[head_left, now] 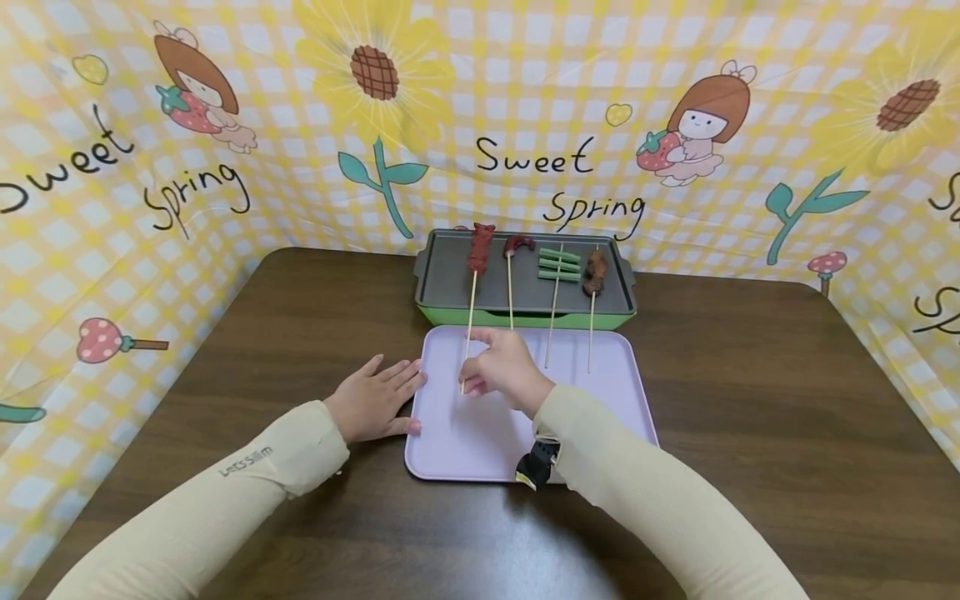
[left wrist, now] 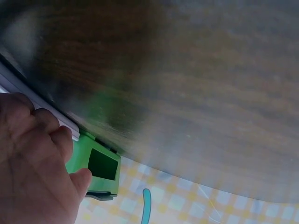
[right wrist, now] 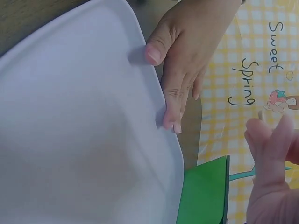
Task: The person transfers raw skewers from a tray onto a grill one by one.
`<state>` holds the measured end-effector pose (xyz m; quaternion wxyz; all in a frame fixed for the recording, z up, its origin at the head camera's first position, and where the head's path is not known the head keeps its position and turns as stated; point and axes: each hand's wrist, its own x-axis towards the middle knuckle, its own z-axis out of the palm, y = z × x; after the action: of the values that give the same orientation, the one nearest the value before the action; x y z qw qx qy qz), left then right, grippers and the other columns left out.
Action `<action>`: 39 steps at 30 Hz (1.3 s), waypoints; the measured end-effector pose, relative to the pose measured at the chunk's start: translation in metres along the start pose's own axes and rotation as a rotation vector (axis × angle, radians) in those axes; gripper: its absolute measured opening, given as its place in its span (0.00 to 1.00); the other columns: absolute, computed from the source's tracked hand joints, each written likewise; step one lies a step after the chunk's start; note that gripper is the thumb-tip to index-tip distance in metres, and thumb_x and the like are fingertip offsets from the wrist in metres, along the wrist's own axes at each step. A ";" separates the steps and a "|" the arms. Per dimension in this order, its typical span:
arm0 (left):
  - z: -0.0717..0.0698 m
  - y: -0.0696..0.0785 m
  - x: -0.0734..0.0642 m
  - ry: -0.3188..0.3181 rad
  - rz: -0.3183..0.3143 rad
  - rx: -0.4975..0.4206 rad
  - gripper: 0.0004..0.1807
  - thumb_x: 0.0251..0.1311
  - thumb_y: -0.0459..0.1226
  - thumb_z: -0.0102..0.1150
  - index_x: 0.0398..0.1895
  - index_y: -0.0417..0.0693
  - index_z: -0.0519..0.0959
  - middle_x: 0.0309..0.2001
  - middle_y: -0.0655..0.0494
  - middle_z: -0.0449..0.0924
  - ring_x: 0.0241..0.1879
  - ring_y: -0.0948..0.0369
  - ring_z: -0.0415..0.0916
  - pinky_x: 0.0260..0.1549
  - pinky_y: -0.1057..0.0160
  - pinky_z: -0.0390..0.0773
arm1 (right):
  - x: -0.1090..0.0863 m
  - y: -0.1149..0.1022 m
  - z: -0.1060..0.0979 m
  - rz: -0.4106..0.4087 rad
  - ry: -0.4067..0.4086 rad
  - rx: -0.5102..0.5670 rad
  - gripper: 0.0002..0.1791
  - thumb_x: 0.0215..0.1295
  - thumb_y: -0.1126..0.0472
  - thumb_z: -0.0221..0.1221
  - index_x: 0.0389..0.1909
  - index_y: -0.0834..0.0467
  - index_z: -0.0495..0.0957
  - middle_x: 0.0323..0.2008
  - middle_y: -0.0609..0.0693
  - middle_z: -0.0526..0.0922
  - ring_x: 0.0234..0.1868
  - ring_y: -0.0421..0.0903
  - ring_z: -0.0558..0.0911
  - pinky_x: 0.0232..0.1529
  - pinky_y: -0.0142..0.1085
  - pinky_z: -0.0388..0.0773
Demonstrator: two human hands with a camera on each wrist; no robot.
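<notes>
My right hand (head_left: 506, 368) is over the lilac tray (head_left: 457, 454) and pinches the lower part of the wooden stick of a red meat skewer (head_left: 481, 250). The meat end overlaps the left side and back rim of the grill (head_left: 450, 287). In the right wrist view the stick's end (right wrist: 261, 115) pokes out between thumb and finger. My left hand (head_left: 378, 402), fingers straight, touches the tray's left edge. On the grill lie a curled dark red skewer (head_left: 519, 242), a green bean skewer (head_left: 559, 265) and a brown meat skewer (head_left: 595, 273), their sticks reaching over the tray.
The grill has a dark top and a green base (left wrist: 79, 156), right behind the tray. Both stand on a brown wooden table (head_left: 750, 400). A yellow checked cloth (head_left: 510, 100) hangs behind and at both sides. A black band (head_left: 536, 462) circles the right wrist.
</notes>
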<state>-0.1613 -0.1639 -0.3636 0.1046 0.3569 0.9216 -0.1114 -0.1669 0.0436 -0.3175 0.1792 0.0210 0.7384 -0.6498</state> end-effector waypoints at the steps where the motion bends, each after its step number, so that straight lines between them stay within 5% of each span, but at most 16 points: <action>1: -0.001 0.001 0.000 -0.004 -0.003 -0.004 0.40 0.66 0.60 0.43 0.69 0.37 0.63 0.70 0.42 0.59 0.69 0.48 0.57 0.65 0.42 0.53 | 0.000 0.000 0.000 0.003 -0.002 -0.001 0.35 0.51 0.81 0.55 0.65 0.68 0.66 0.12 0.52 0.76 0.11 0.39 0.75 0.15 0.29 0.75; 12: 0.005 -0.003 -0.001 0.042 0.023 -0.060 0.47 0.64 0.67 0.32 0.70 0.37 0.62 0.70 0.42 0.59 0.69 0.48 0.57 0.66 0.42 0.50 | 0.003 0.004 0.004 0.010 -0.018 0.002 0.35 0.49 0.82 0.55 0.64 0.69 0.68 0.10 0.51 0.74 0.10 0.39 0.74 0.15 0.28 0.74; 21: 0.001 0.000 -0.001 0.027 0.008 -0.030 0.41 0.65 0.60 0.45 0.68 0.37 0.64 0.70 0.41 0.60 0.68 0.47 0.59 0.64 0.40 0.54 | 0.005 0.006 0.003 0.006 -0.017 -0.016 0.36 0.49 0.81 0.55 0.64 0.68 0.67 0.10 0.51 0.74 0.10 0.39 0.74 0.15 0.28 0.75; 39: 0.001 0.001 -0.002 0.008 -0.014 -0.001 0.40 0.66 0.60 0.44 0.69 0.39 0.63 0.71 0.43 0.59 0.69 0.49 0.57 0.65 0.41 0.53 | 0.007 0.010 0.008 0.022 0.002 -0.037 0.37 0.51 0.80 0.56 0.66 0.67 0.65 0.12 0.51 0.76 0.10 0.39 0.75 0.16 0.30 0.76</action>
<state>-0.1592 -0.1647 -0.3643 0.1001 0.3508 0.9245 -0.1104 -0.1694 0.0362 -0.3295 0.1859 0.0265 0.7503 -0.6338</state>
